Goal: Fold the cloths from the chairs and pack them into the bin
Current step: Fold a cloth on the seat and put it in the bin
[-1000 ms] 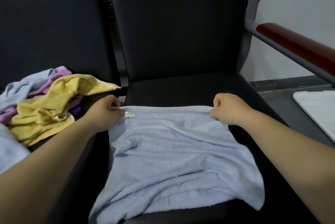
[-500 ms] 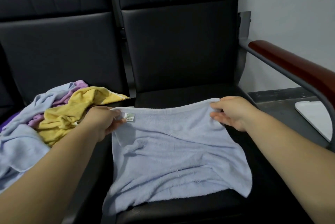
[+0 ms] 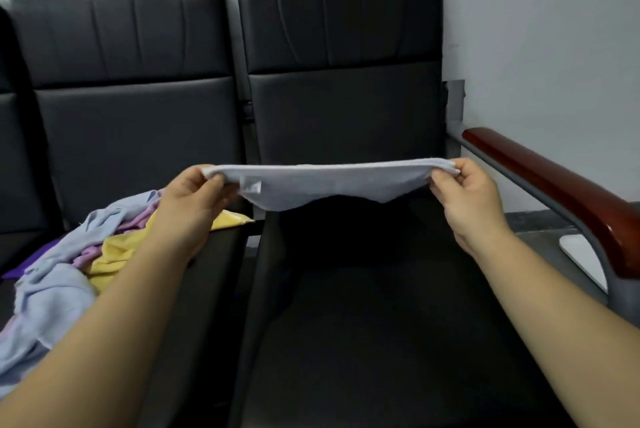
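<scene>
Cloth raised, fold pending.
Your left hand (image 3: 194,199) and right hand (image 3: 465,199) pinch the pale blue cloth (image 3: 322,185) corners; keep it taut and level.

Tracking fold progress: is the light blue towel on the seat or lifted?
Lifted: the towel hangs clear above the seat, corners pinched by the left hand and right hand.

Open room above right seat (image 3: 381,316), wooden armrest (image 3: 554,181) along its right, cloth heap (image 3: 65,268) on left seat (image 3: 216,275)
</scene>
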Motion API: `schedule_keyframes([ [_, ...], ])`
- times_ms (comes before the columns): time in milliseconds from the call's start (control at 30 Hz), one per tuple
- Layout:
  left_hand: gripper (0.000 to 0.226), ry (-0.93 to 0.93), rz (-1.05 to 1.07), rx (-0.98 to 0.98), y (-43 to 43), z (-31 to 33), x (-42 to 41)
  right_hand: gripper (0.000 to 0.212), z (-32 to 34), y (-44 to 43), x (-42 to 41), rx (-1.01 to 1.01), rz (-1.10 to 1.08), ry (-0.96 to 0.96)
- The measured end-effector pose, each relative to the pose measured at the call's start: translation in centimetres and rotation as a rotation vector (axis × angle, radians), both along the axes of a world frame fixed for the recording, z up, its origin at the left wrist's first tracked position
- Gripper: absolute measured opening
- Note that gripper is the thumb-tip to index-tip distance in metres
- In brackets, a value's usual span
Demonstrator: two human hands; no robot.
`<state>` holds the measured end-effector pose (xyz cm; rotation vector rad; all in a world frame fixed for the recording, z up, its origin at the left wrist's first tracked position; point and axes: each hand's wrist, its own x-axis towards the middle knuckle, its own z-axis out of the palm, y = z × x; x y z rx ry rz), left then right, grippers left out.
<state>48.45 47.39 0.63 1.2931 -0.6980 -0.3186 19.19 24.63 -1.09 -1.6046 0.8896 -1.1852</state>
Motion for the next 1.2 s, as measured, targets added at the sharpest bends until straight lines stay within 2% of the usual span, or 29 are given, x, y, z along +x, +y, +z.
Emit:
schedule_keyframes([
  [100,0.016,-0.335,0.048,0.464,1.3,-2.0,-0.1,0.012,-2.3,0.5,-1.4,0.062,0.023,0.223],
  [167,0.017,-0.421,-0.055,0.723,1.8,-4.1,0.4,0.013,-3.8,0.9,-1.9,0.174,0.065,0.377],
  [233,0.016,-0.337,-0.214,0.927,2.2,-5.7,0.9,0.015,-4.9,0.7,-2.3,0.312,0.119,0.562],
  [300,0.015,-0.144,-0.403,1.09,2.6,-6.3,1.0,0.012,-5.4,0.7,-2.7,0.425,0.17,0.725],
  [400,0.007,0.042,-0.628,1.208,3.2,-6.2,0.8,0.013,-5.7,0.5,-3.1,0.521,0.195,0.798],
  [433,0.003,0.071,-0.653,1.212,3.2,-6.0,0.7,0.016,-5.5,0.6,-3.0,0.532,0.198,0.795],
  [500,0.009,0.13,-0.626,1.164,3.0,-6.0,0.8,0.009,-4.9,0.7,-2.8,0.54,0.176,0.772],
  [567,0.003,0.196,-0.496,1.041,2.4,-6.4,1.0,0.009,-4.9,0.2,-2.4,0.52,0.118,0.738],
  [600,0.01,0.202,-0.407,0.974,1.9,-6.8,1.4,0.016,-5.1,-0.2,-2.2,0.497,0.095,0.707],
  [667,0.023,0.171,-0.232,0.848,1.0,-7.8,2.0,0.018,-5.7,-0.8,-1.5,0.43,0.064,0.629],
  [800,0.017,0.071,-0.005,0.714,-0.7,-8.9,2.7,0.029,-5.9,-1.1,0.0,0.221,-0.076,0.651],
  [900,0.018,0.024,0.118,0.68,-2.1,-9.2,2.6,0.02,-5.6,-1.8,1.4,0.168,-0.136,0.6],
  [1033,0.012,0.205,0.177,0.503,-4.7,-9.7,3.3,0.015,-6.8,-3.8,3.7,0.29,-0.149,0.451],
  [1100,0.004,0.293,0.178,0.416,-5.9,-10.2,3.4,0.02,-7.8,-4.5,4.7,0.368,-0.15,0.388],
  [1133,0.007,0.308,0.172,0.395,-6.2,-10.8,3.5,0.029,-8.4,-4.7,5.0,0.37,-0.129,0.404],
  [1200,0.029,0.261,0.132,0.404,-6.2,-12.2,3.7,0.047,-9.2,-4.6,4.9,0.296,-0.056,0.521],
])
